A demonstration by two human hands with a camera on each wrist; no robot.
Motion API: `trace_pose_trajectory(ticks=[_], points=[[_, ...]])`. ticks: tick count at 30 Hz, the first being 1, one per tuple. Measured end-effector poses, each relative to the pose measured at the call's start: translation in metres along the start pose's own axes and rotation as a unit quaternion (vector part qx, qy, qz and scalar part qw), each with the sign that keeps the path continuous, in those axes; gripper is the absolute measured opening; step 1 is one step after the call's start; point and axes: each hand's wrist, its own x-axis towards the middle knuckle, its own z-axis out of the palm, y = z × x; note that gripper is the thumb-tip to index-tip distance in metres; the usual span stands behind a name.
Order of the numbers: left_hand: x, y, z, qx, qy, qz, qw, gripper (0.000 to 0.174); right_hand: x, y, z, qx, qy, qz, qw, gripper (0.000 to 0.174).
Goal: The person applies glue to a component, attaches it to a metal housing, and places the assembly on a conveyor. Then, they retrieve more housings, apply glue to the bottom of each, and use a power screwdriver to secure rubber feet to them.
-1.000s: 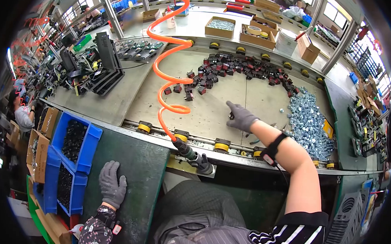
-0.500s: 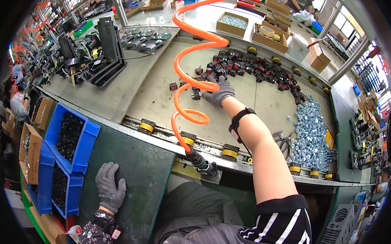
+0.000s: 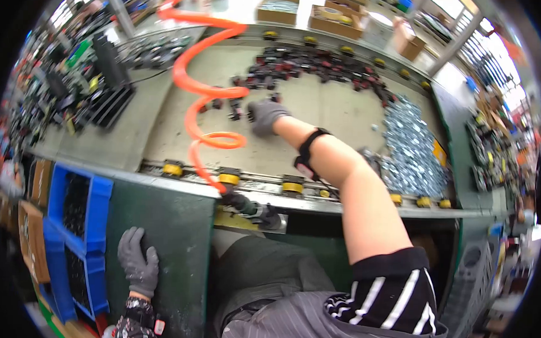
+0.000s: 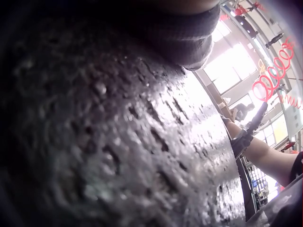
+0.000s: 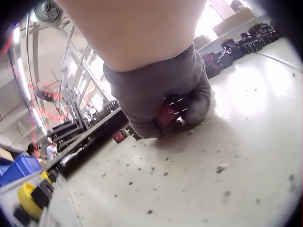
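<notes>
My right hand (image 3: 265,117), in a grey glove, is low over the pale work surface, just right of a few loose black parts (image 3: 235,110). In the right wrist view this hand (image 5: 158,92) has curled fingers around a red-and-black part (image 5: 168,114) with metal prongs. Its fingertips are partly hidden. The left hand (image 3: 138,263), gloved too, rests with extended fingers on the green tabletop (image 3: 181,249) and holds nothing. Only the glove's cuff (image 4: 194,47) and the rough, shiny tabletop (image 4: 142,142) show clearly in the left wrist view.
An orange coiled hose (image 3: 187,68) hangs left of my right hand, down to a dark tool (image 3: 251,209). Red-and-black parts (image 3: 322,65) lie in an arc behind. Silvery pieces (image 3: 411,147) are heaped at the right. Blue bins (image 3: 99,208) stand at the left.
The right hand has moved left from mid-surface to the loose parts, then drawn slightly away, a part now visible in its grip. My left hand stays on the green tabletop. The head view has shifted.
</notes>
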Motion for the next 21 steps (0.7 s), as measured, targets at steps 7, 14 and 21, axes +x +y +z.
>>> trace_pose_trajectory(ticks=[7, 14, 21], points=[[-0.009, -0.019, 0.014, 0.012, 0.01, 0.034, 0.999, 0.046, -0.033, 0.05, 0.015, 0.129, 0.025, 0.047, 0.99, 0.04], [-0.012, -0.026, 0.017, 0.026, -0.003, 0.027, 0.999, 0.044, -0.131, 0.149, -0.013, 0.39, 0.052, 0.135, 0.91, 0.044], [-0.012, -0.029, 0.017, 0.048, -0.013, 0.03, 0.998, 0.043, -0.323, 0.345, -0.063, 0.068, 0.268, 0.364, 0.89, 0.046]])
